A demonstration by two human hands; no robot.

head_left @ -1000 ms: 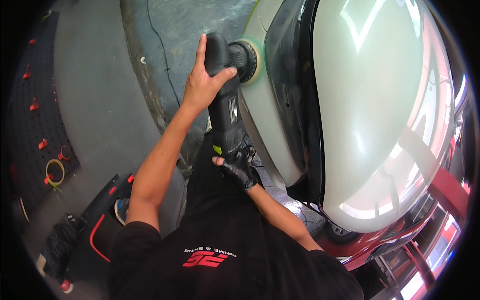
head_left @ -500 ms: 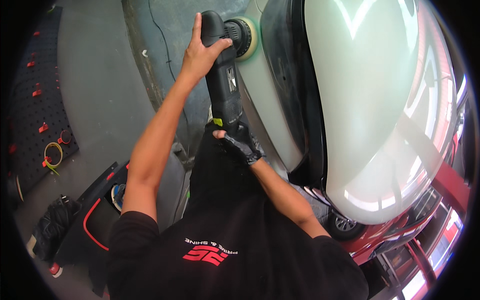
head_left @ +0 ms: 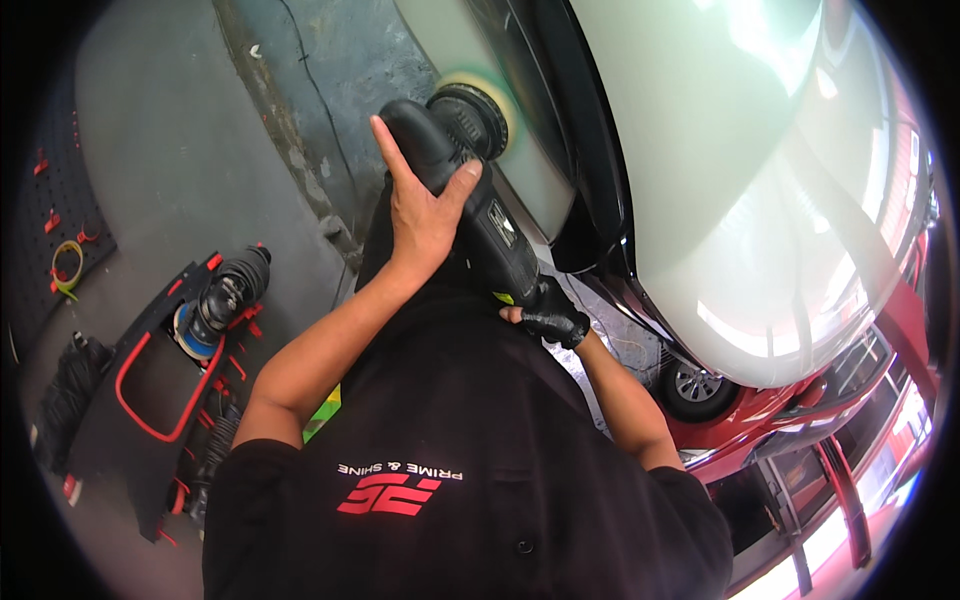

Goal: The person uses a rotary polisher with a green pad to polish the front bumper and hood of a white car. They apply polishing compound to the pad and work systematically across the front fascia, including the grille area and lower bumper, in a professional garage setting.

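A black polisher (head_left: 500, 240) lies slantwise in front of me, its round cream pad (head_left: 505, 98) against the pale lower side panel (head_left: 430, 35) of a white car. My bare left hand (head_left: 422, 222) grips the machine's head from above, thumb on one side and a finger stretched along the other. Around the rear end of the body, my right hand (head_left: 552, 315) is closed in a black fingerless glove, thumb tip bare. Black trim (head_left: 600, 130) runs between the lower panel and the glossy white bodywork (head_left: 700, 200).
At the lower left, a black stand with red edges (head_left: 150, 430) holds another polisher (head_left: 225, 300). A pegboard (head_left: 60, 180) with red hooks and a tape roll is beyond it. A cable (head_left: 325, 95) crosses the floor. A red car (head_left: 760, 410) stands at the right.
The polisher and both my hands have moved back along the panel toward me and its handle end has swung right. My view has shifted, bringing the stand's polisher into sight.
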